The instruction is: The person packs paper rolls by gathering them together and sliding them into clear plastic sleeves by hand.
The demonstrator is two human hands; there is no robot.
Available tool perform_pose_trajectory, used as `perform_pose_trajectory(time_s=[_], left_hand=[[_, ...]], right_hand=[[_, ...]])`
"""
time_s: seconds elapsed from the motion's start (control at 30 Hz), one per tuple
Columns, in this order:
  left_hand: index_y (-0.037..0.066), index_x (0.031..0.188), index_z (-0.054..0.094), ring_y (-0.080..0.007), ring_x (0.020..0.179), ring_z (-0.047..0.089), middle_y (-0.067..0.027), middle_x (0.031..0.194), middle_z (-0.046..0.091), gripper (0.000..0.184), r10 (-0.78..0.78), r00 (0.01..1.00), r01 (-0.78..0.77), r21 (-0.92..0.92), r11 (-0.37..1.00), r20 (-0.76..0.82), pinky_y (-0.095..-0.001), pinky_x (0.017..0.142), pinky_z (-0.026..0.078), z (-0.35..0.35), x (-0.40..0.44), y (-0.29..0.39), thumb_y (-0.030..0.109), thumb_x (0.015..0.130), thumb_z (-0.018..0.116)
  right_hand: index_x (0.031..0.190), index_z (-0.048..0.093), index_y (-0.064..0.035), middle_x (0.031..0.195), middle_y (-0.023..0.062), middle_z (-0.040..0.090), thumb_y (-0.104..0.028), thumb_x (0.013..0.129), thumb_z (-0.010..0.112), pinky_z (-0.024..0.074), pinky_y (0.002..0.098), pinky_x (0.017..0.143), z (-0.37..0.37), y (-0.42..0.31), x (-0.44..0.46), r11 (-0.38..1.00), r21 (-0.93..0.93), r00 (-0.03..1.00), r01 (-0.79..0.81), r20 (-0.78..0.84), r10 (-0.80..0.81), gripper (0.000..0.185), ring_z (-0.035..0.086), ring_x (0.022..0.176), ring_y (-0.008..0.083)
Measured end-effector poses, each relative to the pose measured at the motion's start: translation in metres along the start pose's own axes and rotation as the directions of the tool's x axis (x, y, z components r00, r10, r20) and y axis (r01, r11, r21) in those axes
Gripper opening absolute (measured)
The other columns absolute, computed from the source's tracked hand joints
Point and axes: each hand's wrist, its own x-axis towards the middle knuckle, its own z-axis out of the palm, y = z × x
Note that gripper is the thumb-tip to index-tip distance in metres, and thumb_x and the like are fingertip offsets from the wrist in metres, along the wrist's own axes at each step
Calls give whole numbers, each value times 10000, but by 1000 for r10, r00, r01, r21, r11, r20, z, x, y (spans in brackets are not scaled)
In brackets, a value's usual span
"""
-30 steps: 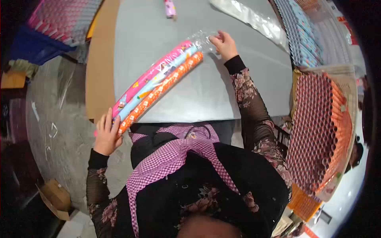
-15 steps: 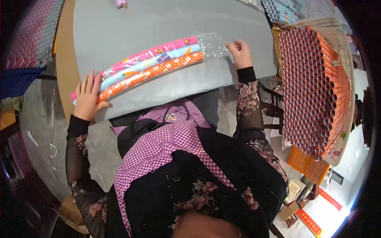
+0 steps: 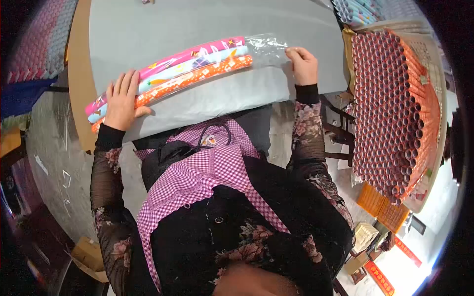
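Three patterned rolls (image 3: 173,75) lie side by side near the front edge of the grey table (image 3: 212,19), within a clear sleeve (image 3: 269,44). Left hand (image 3: 122,96): spread flat over the rolls near their left ends. Right hand (image 3: 303,65): thumb and fingertips pinch the sleeve's loose end. Risk: a hard pull could split the film; light left-hand pressure could let the rolls skew. From where I stand, stacked orange tubes (image 3: 385,113) flank the table's right side; grey floor (image 3: 49,128) shows left.
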Motion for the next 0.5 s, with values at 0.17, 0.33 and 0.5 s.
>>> perform_pose_trajectory(time_s=[0.17, 0.33, 0.5], left_hand=[[54, 1467, 323, -334, 1364, 338, -129, 1483, 368, 1110, -33, 999, 32, 9, 999, 34, -573, 1086, 242, -2, 1, 2, 720, 625, 606], [79, 1484, 295, -325, 1378, 325, -103, 1506, 341, 1119, -60, 996, 60, -3, 998, 67, -577, 1092, 241, -2, 3, 4, 644, 604, 693], [74, 1479, 304, -325, 1373, 328, -105, 1498, 351, 1115, -78, 994, 78, 6, 997, 81, -571, 1087, 254, -6, 4, 7, 644, 604, 693]], right_hand=[[1009, 643, 9, 994, 70, 674, -72, 947, 584, 386, 200, 484, -1, -4, -3, 882, 430, 960, -191, 267, 78, 118, 435, 560, 51], [1151, 611, 11, 929, 58, 674, -158, 926, 613, 398, 210, 509, 3, -7, -3, 943, 201, 820, -264, 562, 110, 281, 481, 606, 54], [1171, 648, -6, 798, -17, 637, -200, 862, 676, 389, 191, 519, 19, -9, -10, 982, -144, 767, -126, 613, 188, 367, 511, 609, 45]])
